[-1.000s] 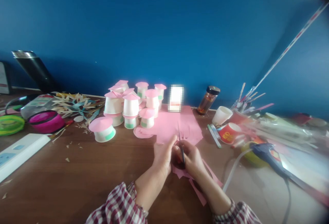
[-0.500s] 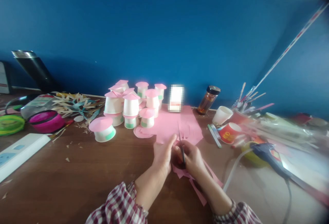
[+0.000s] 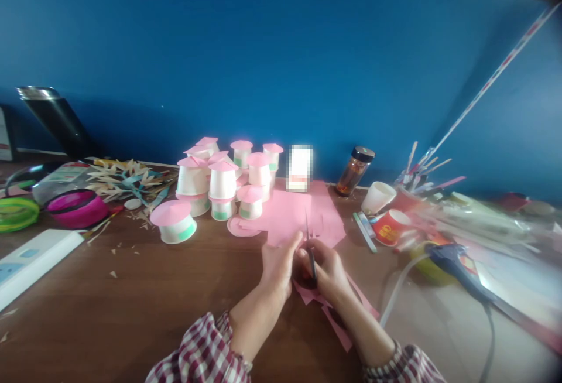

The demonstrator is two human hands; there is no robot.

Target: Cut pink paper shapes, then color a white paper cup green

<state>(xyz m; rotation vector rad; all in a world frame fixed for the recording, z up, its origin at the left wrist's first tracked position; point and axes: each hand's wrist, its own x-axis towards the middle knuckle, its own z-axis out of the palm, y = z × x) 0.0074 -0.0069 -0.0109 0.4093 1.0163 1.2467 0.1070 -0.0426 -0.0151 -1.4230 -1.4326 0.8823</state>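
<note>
Scissors (image 3: pixel 313 266) in the right hand (image 3: pixel 331 270) point toward pink paper (image 3: pixel 287 213).

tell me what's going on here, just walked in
A person's right hand holds scissors, pointed forward over pink paper. The left hand is at the paper's near edge, though its exact grip is hard to see. Pink scraps lie by the right forearm. Cups with pink tops stand to the left, one set apart from the rest.

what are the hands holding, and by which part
The right hand holds the scissors by the handles. The left hand is at the edge of the pink paper; whether it grips it cannot be told.
</note>
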